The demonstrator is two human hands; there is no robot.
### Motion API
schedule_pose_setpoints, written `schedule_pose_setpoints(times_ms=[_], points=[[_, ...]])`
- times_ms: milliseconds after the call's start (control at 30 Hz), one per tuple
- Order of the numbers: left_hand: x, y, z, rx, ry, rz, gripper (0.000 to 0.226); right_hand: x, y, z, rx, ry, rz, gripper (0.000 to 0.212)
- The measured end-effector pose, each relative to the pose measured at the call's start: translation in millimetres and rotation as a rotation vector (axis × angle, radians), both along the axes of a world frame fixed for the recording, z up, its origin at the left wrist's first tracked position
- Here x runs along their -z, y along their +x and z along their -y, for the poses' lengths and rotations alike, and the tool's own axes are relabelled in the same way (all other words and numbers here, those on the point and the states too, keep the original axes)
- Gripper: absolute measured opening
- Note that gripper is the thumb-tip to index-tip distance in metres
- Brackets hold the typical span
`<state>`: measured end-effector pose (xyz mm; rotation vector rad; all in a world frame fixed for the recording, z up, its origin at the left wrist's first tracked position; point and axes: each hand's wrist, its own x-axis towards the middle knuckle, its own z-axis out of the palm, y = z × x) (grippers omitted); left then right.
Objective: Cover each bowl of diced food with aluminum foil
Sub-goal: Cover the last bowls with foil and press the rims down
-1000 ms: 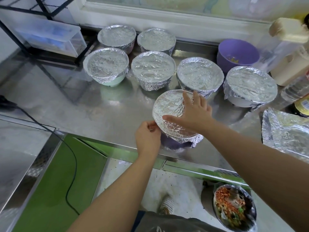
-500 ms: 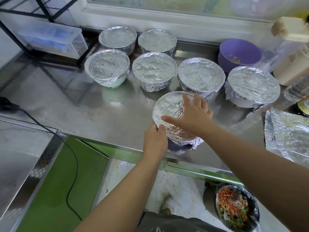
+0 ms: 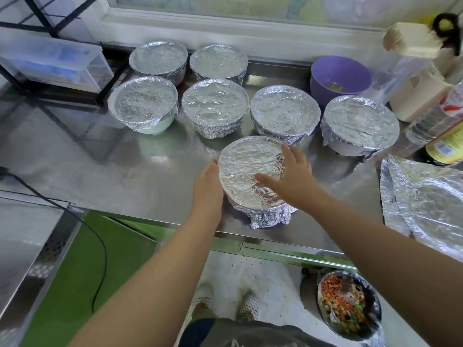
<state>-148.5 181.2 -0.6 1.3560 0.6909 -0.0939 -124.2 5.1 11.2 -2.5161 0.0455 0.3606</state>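
Observation:
A foil-covered bowl (image 3: 246, 169) stands near the front edge of the steel counter (image 3: 100, 166). My left hand (image 3: 208, 186) presses against its left side, fingers cupped round the rim. My right hand (image 3: 292, 180) lies on the foil at the bowl's right side, thumb across the top. Behind it stand several other foil-covered bowls, among them one with a pale green base (image 3: 144, 105) and one at the right (image 3: 360, 123). A purple bowl (image 3: 339, 75) at the back right is uncovered. A loose sheet of foil (image 3: 426, 201) lies at the right.
Bottles and a cream dispenser (image 3: 421, 96) crowd the back right corner. A clear plastic drawer box (image 3: 55, 63) sits on a black rack at the back left. A black cable (image 3: 100, 246) hangs off the left. Below the counter, a lined bin (image 3: 350, 306) holds food scraps.
My left hand has slid from the bowl's near side up along its left side. My right hand has shifted to the right rim. The foil skirt at the front now looks tucked tighter.

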Motion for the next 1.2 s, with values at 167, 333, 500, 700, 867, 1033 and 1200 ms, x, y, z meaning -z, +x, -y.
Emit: schedule_pose_setpoints(times_ms=[167, 333, 500, 700, 867, 1033, 1200], points=[[3.5, -65.8, 14.9, -0.142, 0.298, 0.082, 0.026, 4.2, 2.1, 2.2, 0.027, 0.005, 0.057, 0.101], [16.2, -75.7, 27.9, 0.027, 0.321, 0.081, 0.03, -0.9, 14.7, -2.8, -0.083, -0.057, 0.068, 0.102], [21.6, -66.3, 28.7, -0.028, 0.381, 0.075, 0.027, -0.5, 16.1, -3.7, -0.116, -0.114, 0.074, 0.101], [26.6, -61.3, 26.5, -0.077, 0.397, 0.078, 0.018, 0.2, 15.4, -5.6, -0.111, -0.125, 0.057, 0.103], [28.7, -59.9, 26.4, -0.121, 0.339, 0.045, 0.01, -1.0, 12.1, -6.0, -0.109, -0.146, 0.045, 0.102], [19.2, -61.7, 27.6, -0.114, 0.3, 0.033, 0.017, -1.2, 9.7, -9.8, -0.098, -0.177, 0.023, 0.105], [11.1, -64.9, 38.4, -0.021, 0.086, 0.075, 0.027, -0.4, 6.5, -10.7, -0.067, -0.157, 0.017, 0.108]])
